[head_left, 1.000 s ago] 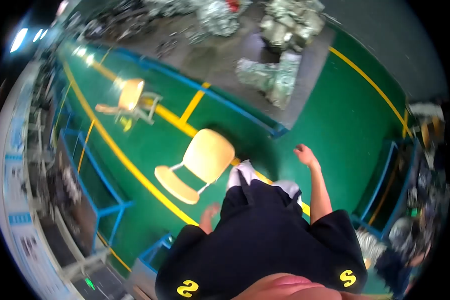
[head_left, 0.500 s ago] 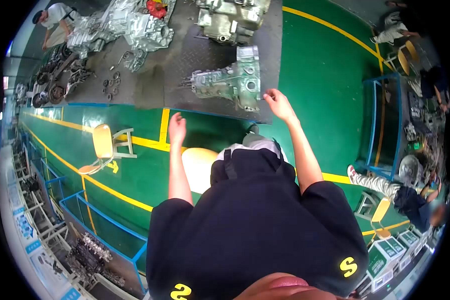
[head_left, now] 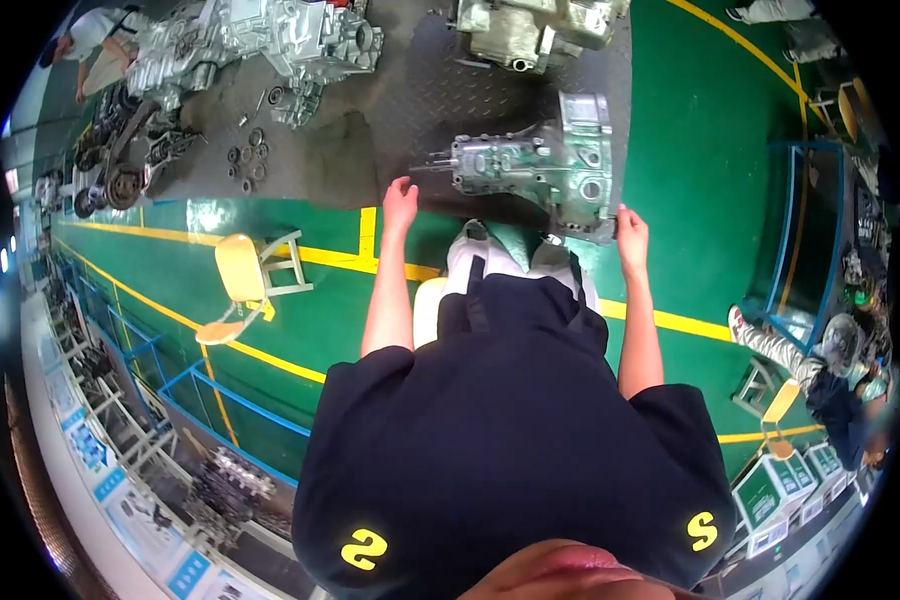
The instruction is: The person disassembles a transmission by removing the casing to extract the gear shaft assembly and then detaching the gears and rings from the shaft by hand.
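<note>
The gearbox casing (head_left: pixel 530 165) lies near the edge of the table (head_left: pixel 410 100), probably for easy reach. Left hand (head_left: pixel 400 207), loosely open, flanks its narrow end; right hand (head_left: pixel 632 243), its wide end, grip unclear.

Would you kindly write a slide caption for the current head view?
Left hand and right hand on either side of a metal gearbox housing near a workbench corner.
</note>
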`<state>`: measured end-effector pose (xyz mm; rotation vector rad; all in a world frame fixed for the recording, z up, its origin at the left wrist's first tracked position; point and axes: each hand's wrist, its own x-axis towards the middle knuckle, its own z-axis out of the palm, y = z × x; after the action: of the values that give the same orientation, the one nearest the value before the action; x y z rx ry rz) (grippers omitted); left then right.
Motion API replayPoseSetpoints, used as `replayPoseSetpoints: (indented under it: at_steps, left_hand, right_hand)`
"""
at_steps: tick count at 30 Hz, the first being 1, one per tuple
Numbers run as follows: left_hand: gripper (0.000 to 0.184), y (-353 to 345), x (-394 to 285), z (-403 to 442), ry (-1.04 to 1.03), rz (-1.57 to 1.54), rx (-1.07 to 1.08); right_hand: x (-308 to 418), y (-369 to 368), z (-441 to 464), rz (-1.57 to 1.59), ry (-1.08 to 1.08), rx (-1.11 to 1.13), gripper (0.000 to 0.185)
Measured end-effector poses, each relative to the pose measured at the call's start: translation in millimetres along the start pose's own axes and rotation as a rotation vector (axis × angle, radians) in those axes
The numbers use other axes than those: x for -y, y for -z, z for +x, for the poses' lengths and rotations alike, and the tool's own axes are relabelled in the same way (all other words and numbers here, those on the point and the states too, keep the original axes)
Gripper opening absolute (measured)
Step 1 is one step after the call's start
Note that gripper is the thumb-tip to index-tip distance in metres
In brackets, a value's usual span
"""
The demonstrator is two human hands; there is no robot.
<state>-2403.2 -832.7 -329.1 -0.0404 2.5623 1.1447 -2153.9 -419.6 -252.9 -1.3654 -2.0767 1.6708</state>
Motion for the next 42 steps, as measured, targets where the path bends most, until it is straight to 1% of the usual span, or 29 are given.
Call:
replayPoseSetpoints:
  at_steps: [2, 3, 4, 5, 6, 8, 9, 10, 12, 13, 16, 17, 19, 22, 24, 25, 26, 27, 28, 29, 30, 31, 32, 35, 36, 38, 39, 40, 42]
  left_hand:
    - [0.039, 3.3, 4.7, 24.0, 0.041, -0.097, 0.03]
    - [0.04, 3.9, 7.7, 34.9, 0.026, -0.075, 0.044]
    - [0.04, 3.1, 9.0, 49.1, 0.024, -0.088, 0.056]
    - [0.039, 3.5, 5.9, 58.6, -0.029, 0.005, 0.058]
    - [0.039, 2.0, 9.2, 60.2, -0.073, 0.101, 0.071]
    - [0.035, 1.0, 7.7, 70.3, -0.107, 0.029, 0.157]
    - [0.03, 3.0, 0.6, 71.9, -0.109, 0.022, 0.185]
    - [0.03, 5.8, -5.4, 74.8, -0.099, 0.01, 0.199]
    - [0.027, 9.7, -10.8, 73.5, -0.119, 0.002, 0.374]
    - [0.025, 11.8, -13.5, 72.8, -0.18, -0.019, 0.367]
    - [0.024, 10.2, -7.5, 77.4, -0.224, -0.064, 0.405]
    - [0.024, 13.3, -9.9, 72.9, -0.21, -0.052, 0.44]
    - [0.022, 7.7, -18.9, 77.2, -0.309, 0.076, 0.358]
    - [0.018, -11.6, -11.4, 82.2, -0.512, 0.171, 0.275]
    - [0.018, -25.6, -12.5, 83.0, -0.535, 0.259, 0.26]
    - [0.019, -33.7, -15.7, 83.3, -0.554, 0.228, 0.243]
    - [0.019, -42.6, -10.9, 87.5, -0.55, 0.263, 0.251]
    - [0.018, -50.5, -3.9, 90.5, -0.63, 0.265, 0.166]
    - [0.018, -51.4, 4.5, 88.5, -0.703, 0.278, 0.1]
    - [0.019, -53.9, 8.8, 82.2, -0.602, 0.29, 0.077]
    - [0.019, -57.8, 9.9, 82.6, -0.603, 0.243, 0.033]
    - [0.02, -62.2, 11.6, 83.3, -0.605, 0.195, -0.012]
    - [0.014, -62.1, 18.0, 85.6, -0.638, 0.169, -0.006]
    - [0.013, -60.9, 25.6, 86.0, -0.693, 0.192, -0.007]
    - [0.015, -60.8, 25.1, 84.7, -0.702, 0.21, -0.01]
    - [0.017, -62.3, 24.8, 84.7, -0.722, 0.241, -0.023]
    - [0.017, -63.7, 25.6, 85.3, -0.735, 0.247, -0.03]
    - [0.015, -67.8, 22.6, 85.8, -0.703, 0.208, -0.031]
    - [0.014, -71.3, 20.2, 83.4, -0.675, 0.167, -0.062]
  right_hand:
    - [7.7, -5.5, -8.7, -0.02, -0.044, -0.103, 0.048]
    - [11.9, -8.6, -13.0, -0.035, -0.044, -0.114, 0.048]
    - [16.4, -13.4, -16.5, -0.081, -0.065, -0.205, 0.048]
    - [22.4, -17.8, -18.9, -0.127, -0.092, -0.296, 0.047]
    - [24.0, -20.3, -19.0, -0.147, -0.108, -0.308, 0.047]
    - [25.0, -22.6, -23.6, 0.096, -0.16, -0.304, 0.044]
    - [23.6, -24.3, -22.8, 0.093, -0.17, -0.305, 0.043]
    - [21.2, -28.4, -21.1, 0.074, -0.174, -0.313, 0.043]
    - [16.1, -36.0, -19.6, 0.133, -0.163, -0.415, 0.042]
    - [16.5, -40.3, -20.2, 0.141, -0.152, -0.457, 0.04]
    - [24.4, -53.0, -25.2, 0.223, -0.221, -0.55, 0.041]
    - [33.7, -58.7, -27.3, 0.253, -0.204, -0.556, 0.04]
    - [33.9, -63.5, -24.8, 0.282, -0.222, -0.586, 0.037]
    - [23.3, -56.7, -30.5, 0.264, -0.229, -0.605, 0.034]
    - [15.7, -48.7, -33.1, 0.515, -0.119, -0.433, 0.031]
    - [16.7, -48.5, -31.0, 0.467, -0.179, -0.506, 0.025]
    - [-8.7, -37.0, -29.5, 0.508, -0.15, -0.508, 0.023]
    - [-15.9, -30.5, -29.7, 0.533, -0.151, -0.47, 0.028]
    - [-24.3, -27.0, -30.2, 0.596, -0.166, -0.494, 0.033]
    - [-27.0, -26.1, -32.9, 0.684, -0.129, -0.407, 0.034]
    - [-26.2, -26.6, -32.4, 0.769, -0.083, -0.33, 0.034]
    - [-22.1, -33.6, -32.6, 0.781, -0.101, -0.43, 0.035]
    - [-17.1, -41.0, -29.0, 0.785, -0.085, -0.537, 0.036]
    - [-14.2, -48.9, -25.5, 0.777, 0.036, -0.555, 0.037]
    - [-20.5, -40.5, -26.4, 0.776, 0.035, -0.565, 0.037]
    - [-29.7, -29.8, -22.5, 0.625, 0.185, -0.518, 0.04]
    - [-20.8, -42.9, -17.7, 0.392, 0.142, -0.745, 0.052]
    - [-23.4, -37.8, -15.2, 0.395, 0.153, -0.746, 0.052]
    - [-25.3, -33.6, -6.8, 0.36, 0.266, -0.781, 0.057]
